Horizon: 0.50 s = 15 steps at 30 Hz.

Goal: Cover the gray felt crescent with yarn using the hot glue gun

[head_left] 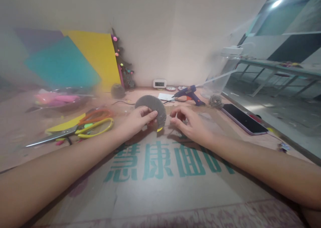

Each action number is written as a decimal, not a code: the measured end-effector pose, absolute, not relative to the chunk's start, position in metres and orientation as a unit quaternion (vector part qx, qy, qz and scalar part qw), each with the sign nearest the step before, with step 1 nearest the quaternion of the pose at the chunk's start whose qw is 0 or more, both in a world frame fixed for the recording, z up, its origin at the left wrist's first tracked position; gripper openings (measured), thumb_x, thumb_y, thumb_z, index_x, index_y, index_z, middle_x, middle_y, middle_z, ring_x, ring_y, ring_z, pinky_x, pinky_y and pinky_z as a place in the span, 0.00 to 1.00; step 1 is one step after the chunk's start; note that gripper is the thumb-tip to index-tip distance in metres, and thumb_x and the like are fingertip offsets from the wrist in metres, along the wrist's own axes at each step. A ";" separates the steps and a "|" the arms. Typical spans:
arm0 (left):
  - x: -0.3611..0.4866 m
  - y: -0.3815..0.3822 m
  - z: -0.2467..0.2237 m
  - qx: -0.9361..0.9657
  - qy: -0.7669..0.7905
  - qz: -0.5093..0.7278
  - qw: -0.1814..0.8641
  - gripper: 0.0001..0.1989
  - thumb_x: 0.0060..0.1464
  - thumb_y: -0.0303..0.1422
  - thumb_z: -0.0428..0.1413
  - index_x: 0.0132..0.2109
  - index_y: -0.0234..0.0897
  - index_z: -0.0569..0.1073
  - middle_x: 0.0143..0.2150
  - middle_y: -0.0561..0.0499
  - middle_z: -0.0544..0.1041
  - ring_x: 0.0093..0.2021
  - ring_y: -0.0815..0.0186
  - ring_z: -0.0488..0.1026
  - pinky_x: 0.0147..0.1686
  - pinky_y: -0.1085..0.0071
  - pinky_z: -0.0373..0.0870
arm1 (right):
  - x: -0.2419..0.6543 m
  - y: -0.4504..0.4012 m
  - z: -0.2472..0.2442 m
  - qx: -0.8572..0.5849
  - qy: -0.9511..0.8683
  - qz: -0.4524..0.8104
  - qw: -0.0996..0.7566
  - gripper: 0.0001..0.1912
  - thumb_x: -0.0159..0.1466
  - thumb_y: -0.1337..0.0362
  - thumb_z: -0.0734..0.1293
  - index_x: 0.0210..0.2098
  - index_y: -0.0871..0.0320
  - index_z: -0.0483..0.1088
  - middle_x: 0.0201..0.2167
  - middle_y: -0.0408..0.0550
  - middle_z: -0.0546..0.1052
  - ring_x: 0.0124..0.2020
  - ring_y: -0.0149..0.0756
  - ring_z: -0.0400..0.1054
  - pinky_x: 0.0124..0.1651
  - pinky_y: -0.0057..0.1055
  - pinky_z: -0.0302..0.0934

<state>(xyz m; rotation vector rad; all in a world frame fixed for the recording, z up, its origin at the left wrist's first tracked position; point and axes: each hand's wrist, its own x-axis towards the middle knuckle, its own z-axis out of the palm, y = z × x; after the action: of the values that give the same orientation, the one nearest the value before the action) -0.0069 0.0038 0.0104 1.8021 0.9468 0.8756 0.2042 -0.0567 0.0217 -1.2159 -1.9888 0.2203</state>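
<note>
My left hand point(143, 119) grips a grey crescent-shaped piece point(152, 105) between thumb and fingers. Its surface looks ribbed, as if wrapped in grey yarn, and a small yellow tip shows at its lower end. Just right of it, apart from the piece, is my right hand point(185, 120). Its thumb and fingers are curled together in a pinch; whatever is between them is too small to make out. Both hands are above a plastic-like sheet point(160, 194) printed with green characters.
Left are large scissors point(72, 131), yellow paper point(65, 122) and a bowl point(62, 102) of pink items. Behind are a glue gun point(189, 95), a small digital clock point(159, 84) and a yarn ball point(117, 91). A twine bundle point(216, 101) and phone point(244, 119) lie right.
</note>
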 end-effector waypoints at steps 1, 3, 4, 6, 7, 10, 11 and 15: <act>-0.007 0.003 0.011 0.730 0.382 0.350 0.446 0.21 0.54 0.51 0.55 0.29 0.36 0.70 0.25 0.53 0.72 0.25 0.69 0.67 0.25 0.74 0.62 | 0.204 -0.056 0.022 -0.480 -0.779 0.090 0.393 0.07 0.65 0.60 0.64 0.35 0.58 0.68 0.32 0.46 0.74 0.31 0.32 0.64 0.34 0.29 0.58; -0.007 0.003 0.012 0.739 0.377 0.343 0.442 0.21 0.55 0.51 0.54 0.29 0.36 0.70 0.25 0.53 0.72 0.25 0.69 0.68 0.26 0.74 0.62 | 0.204 -0.054 0.021 -0.473 -0.787 0.105 0.382 0.07 0.66 0.61 0.63 0.34 0.58 0.68 0.32 0.46 0.73 0.32 0.33 0.64 0.35 0.29 0.58; -0.006 0.003 0.011 0.744 0.373 0.339 0.439 0.21 0.55 0.50 0.54 0.29 0.36 0.70 0.25 0.53 0.72 0.26 0.69 0.68 0.27 0.73 0.63 | 0.203 -0.053 0.021 -0.465 -0.796 0.114 0.371 0.08 0.66 0.61 0.63 0.34 0.58 0.68 0.32 0.46 0.73 0.32 0.33 0.65 0.36 0.29 0.58; -0.006 0.004 0.009 0.758 0.367 0.330 0.427 0.21 0.56 0.50 0.54 0.29 0.36 0.71 0.26 0.53 0.73 0.27 0.68 0.69 0.28 0.73 0.64 | 0.203 -0.053 0.020 -0.446 -0.813 0.118 0.354 0.09 0.67 0.62 0.62 0.32 0.58 0.68 0.30 0.46 0.73 0.33 0.33 0.65 0.37 0.29 0.58; -0.006 0.005 0.008 0.767 0.364 0.323 0.418 0.21 0.56 0.50 0.54 0.30 0.36 0.71 0.27 0.53 0.73 0.28 0.68 0.69 0.29 0.72 0.64 | 0.203 -0.053 0.019 -0.437 -0.821 0.114 0.349 0.09 0.67 0.63 0.62 0.31 0.58 0.68 0.29 0.45 0.72 0.32 0.32 0.65 0.37 0.29 0.58; -0.007 0.005 0.007 0.798 0.359 0.305 0.375 0.21 0.57 0.50 0.53 0.30 0.35 0.72 0.28 0.52 0.73 0.29 0.67 0.70 0.30 0.71 0.64 | 0.204 -0.053 0.018 -0.417 -0.837 0.094 0.342 0.11 0.67 0.63 0.62 0.28 0.58 0.68 0.26 0.43 0.71 0.31 0.31 0.64 0.37 0.29 0.57; -0.006 0.004 0.007 0.807 0.358 0.302 0.360 0.21 0.57 0.50 0.52 0.29 0.36 0.71 0.28 0.52 0.73 0.30 0.67 0.70 0.30 0.71 0.64 | 0.204 -0.053 0.017 -0.415 -0.838 0.089 0.343 0.11 0.66 0.64 0.63 0.28 0.58 0.68 0.26 0.43 0.71 0.30 0.31 0.64 0.37 0.28 0.56; -0.005 -0.002 0.011 0.828 0.357 0.302 0.308 0.21 0.60 0.48 0.50 0.28 0.36 0.70 0.29 0.52 0.72 0.32 0.66 0.69 0.32 0.70 0.63 | 0.203 -0.053 0.018 -0.423 -0.829 0.088 0.356 0.10 0.66 0.64 0.63 0.28 0.59 0.68 0.25 0.43 0.71 0.30 0.31 0.64 0.35 0.28 0.56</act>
<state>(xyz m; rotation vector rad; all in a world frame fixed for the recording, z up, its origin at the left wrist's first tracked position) -0.0052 -0.0025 0.0109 2.1895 0.9444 0.7981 0.2027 -0.0535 0.0183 -1.0919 -2.1413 0.2278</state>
